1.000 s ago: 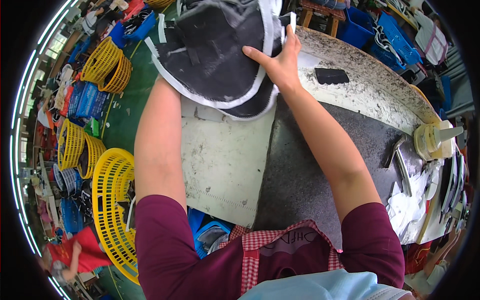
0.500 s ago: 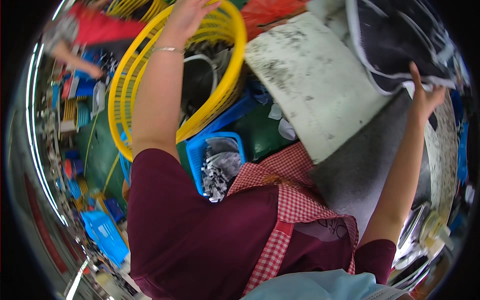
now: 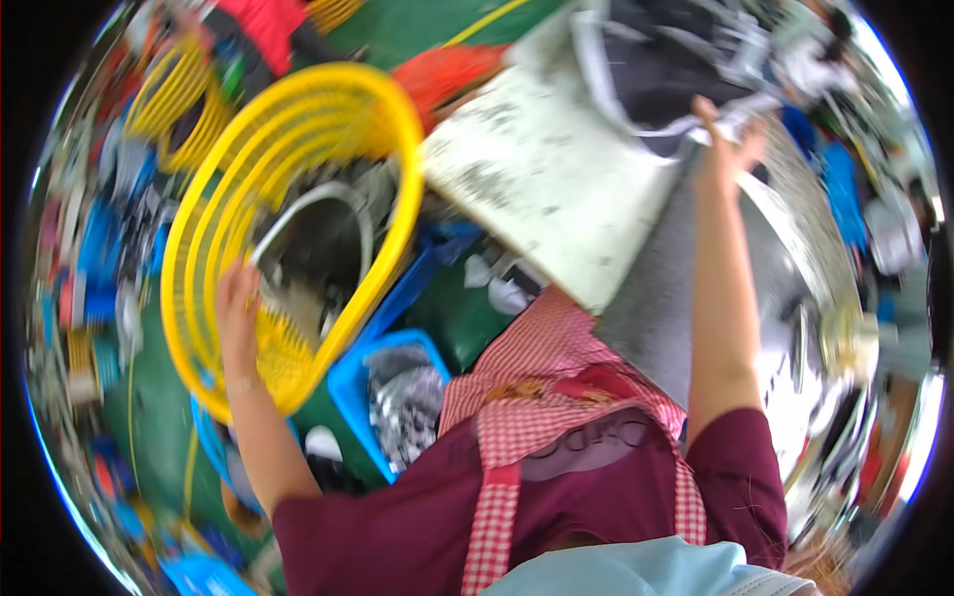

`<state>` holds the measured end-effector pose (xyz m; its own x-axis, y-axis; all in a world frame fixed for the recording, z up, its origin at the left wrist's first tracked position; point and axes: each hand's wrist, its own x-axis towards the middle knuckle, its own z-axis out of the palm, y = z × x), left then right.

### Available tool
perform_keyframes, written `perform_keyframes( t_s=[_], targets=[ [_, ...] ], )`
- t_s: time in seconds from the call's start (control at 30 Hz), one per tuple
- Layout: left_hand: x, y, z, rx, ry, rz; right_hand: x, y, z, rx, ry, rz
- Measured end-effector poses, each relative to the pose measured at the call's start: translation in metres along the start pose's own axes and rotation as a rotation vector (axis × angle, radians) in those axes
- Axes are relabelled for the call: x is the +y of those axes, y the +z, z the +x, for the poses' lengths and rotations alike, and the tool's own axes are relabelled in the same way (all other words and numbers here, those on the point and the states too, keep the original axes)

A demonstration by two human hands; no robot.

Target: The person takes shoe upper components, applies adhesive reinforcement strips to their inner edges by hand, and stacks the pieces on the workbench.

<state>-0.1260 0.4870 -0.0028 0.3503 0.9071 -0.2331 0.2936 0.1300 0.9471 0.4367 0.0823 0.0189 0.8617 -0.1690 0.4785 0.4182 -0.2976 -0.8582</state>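
Note:
My left hand (image 3: 238,308) reaches into the large yellow plastic basket (image 3: 402,129), beside the white-edged end of a dark, curved piece (image 3: 323,248). Its fingers are smeared by motion, so whether they grip that piece cannot be made out. Above the work table (image 3: 537,169), my right hand (image 3: 730,154) is open, thumb and fingers apart, at the near white edge of several stacked dark fabric pieces (image 3: 661,65) with white borders. A grey sheet (image 3: 646,268) covers the table's near right part below that hand.
A blue basket (image 3: 343,382) holding grey and silvery scraps stands left of my checked apron (image 3: 527,348). White scraps (image 3: 507,293) lie near the table's edge. Red sheeting (image 3: 447,79) lies beyond the yellow basket. Shiny machine parts (image 3: 795,368) are at the right.
My left hand has come down from above the far rim into the yellow basket. The view has turned, and my right hand stays by the dark stack's edge.

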Motion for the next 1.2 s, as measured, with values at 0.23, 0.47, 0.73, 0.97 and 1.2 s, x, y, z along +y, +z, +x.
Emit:
perform_keyframes(
  t_s=[0.23,0.47,0.73,0.97,1.2],
  targets=[
    [0.091,0.195,-0.027,-0.532,0.691,0.181,0.046,-0.004,0.038,0.004,0.376,0.393],
    [0.167,0.447,0.017,-0.659,0.835,0.067,0.103,0.012,0.109,-0.187,0.523,0.548],
    [0.198,0.583,0.061,-0.976,0.428,-0.367,0.117,0.043,0.141,-0.590,0.587,0.991],
    [0.210,0.575,0.005,-1.031,0.271,-0.406,0.110,0.031,0.142,-0.520,0.487,0.787],
    [0.184,0.535,-0.145,-1.299,0.066,-0.564,0.097,-0.175,0.100,-0.411,0.395,0.321]
  ],
)
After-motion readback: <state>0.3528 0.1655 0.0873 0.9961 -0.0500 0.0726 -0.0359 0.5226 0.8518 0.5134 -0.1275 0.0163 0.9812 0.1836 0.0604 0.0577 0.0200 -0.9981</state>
